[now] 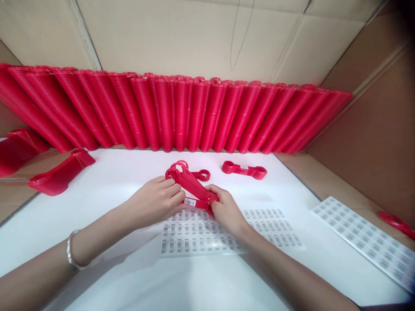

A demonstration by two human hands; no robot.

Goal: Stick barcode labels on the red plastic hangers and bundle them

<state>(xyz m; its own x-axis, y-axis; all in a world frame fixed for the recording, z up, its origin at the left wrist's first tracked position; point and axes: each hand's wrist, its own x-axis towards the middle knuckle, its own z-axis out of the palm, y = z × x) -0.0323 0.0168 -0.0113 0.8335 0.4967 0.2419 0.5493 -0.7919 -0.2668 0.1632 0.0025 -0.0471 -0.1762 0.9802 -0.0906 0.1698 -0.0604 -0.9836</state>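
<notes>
Between my hands are red plastic pieces with ringed ends (193, 183), fanned apart at the left and together at the right. My left hand (158, 198) has its fingers curled on their left ends. At the other end, my right hand (228, 211) grips them with the thumb on top. A white barcode label (189, 201) sits on the lower piece. Just behind lies another red piece (203, 175), partly covered. Under my hands rests a sheet of barcode labels (184, 242), partly hidden by the right hand and forearm.
A small stack of red pieces (244, 169) with a label lies at the back right. Tall red stacks (165, 114) lean along the cardboard wall. More red stacks (61, 172) stand at left. Another label sheet (366, 239) lies right, near a red piece (396, 222).
</notes>
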